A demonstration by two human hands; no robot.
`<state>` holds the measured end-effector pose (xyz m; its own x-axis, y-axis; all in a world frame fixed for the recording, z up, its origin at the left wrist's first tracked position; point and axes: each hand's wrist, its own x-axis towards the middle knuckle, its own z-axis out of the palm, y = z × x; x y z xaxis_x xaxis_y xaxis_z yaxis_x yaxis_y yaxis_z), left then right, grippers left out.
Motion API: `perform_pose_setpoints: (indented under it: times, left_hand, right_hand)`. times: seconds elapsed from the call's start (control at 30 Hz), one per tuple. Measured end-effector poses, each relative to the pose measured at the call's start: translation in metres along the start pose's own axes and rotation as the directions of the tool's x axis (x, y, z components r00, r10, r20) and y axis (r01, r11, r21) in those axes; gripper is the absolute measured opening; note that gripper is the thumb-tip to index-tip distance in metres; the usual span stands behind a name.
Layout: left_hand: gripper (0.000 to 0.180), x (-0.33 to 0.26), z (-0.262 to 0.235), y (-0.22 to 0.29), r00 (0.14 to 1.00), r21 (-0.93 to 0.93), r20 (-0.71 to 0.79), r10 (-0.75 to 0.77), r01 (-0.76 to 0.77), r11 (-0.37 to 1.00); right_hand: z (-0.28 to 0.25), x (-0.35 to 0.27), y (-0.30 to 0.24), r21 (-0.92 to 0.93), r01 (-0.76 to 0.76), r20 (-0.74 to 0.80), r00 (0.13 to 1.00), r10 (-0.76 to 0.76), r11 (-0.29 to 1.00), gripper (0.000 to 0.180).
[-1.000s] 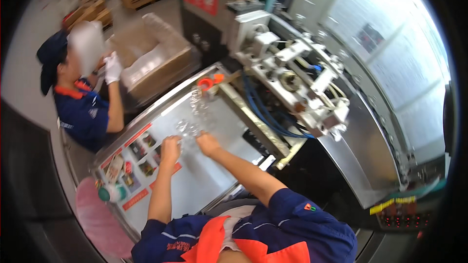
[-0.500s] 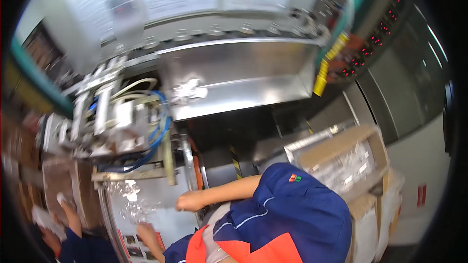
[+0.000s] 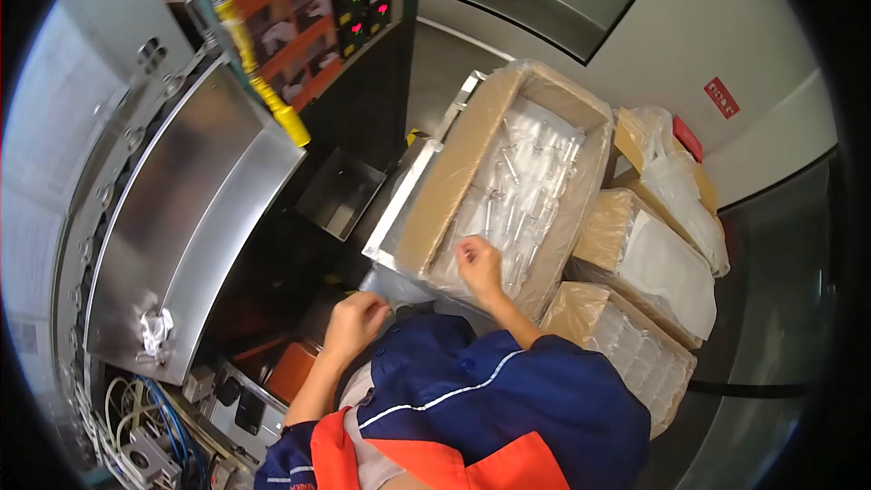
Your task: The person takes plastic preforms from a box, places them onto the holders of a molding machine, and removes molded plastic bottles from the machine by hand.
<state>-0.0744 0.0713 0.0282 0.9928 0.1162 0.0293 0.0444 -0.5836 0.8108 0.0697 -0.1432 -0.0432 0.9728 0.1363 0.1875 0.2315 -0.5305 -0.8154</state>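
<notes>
The right hand (image 3: 478, 263) reaches into an open box (image 3: 454, 181) lined with clear plastic, its fingers curled down onto the small clear tubes (image 3: 517, 191) heaped inside; whether it actually grips one cannot be told. The tubes lie jumbled, their long axes pointing many ways, most running roughly along the length of the box, from its near end by the hand toward its far end. The hand sits at the near end, close to the right wall. The box rests on a metal tray (image 3: 386, 249) whose rim shows along the box's left side and near corner. The left hand (image 3: 356, 322) is loosely closed just off the tray's near corner, fingers bent inward; anything inside it is hidden, so whether it holds something cannot be told. To the right of the open box stand three more boxes (image 3: 635, 259) with plastic liners, stacked close together. Left of the tray a steel chute (image 3: 181, 218) slopes down, with a crumpled scrap of plastic (image 3: 156, 331) lying near its lower edge. A blue and orange sleeve (image 3: 508, 390) fills the lower foreground.
</notes>
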Motion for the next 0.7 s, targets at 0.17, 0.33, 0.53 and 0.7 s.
perform_pose_setpoints:
  times: [0.17,0.33,0.53,0.7]
  left_hand:
    - [0.009,0.110,0.093,0.015,0.885,0.205,0.177,0.431,-0.461,0.863]
    - [0.015,0.221,0.166,0.039,0.734,0.328,0.221,0.642,-0.676,0.660]
    - [0.012,0.274,0.212,0.029,0.518,0.400,0.485,0.705,-0.848,0.348]
    - [0.011,0.275,0.213,0.015,0.470,0.393,0.484,0.738,-0.871,0.296]
  right_hand:
    - [-0.051,0.036,0.074,-0.348,-0.088,-0.266,0.964,-0.009,0.933,0.005]
    - [-0.069,0.055,0.117,-0.338,-0.256,-0.427,0.899,0.095,0.906,0.014]
    - [-0.073,0.087,0.129,-0.359,-0.442,-0.477,0.844,0.246,0.822,0.026]
    - [-0.068,0.097,0.104,-0.372,-0.551,-0.417,0.818,0.396,0.747,0.033]
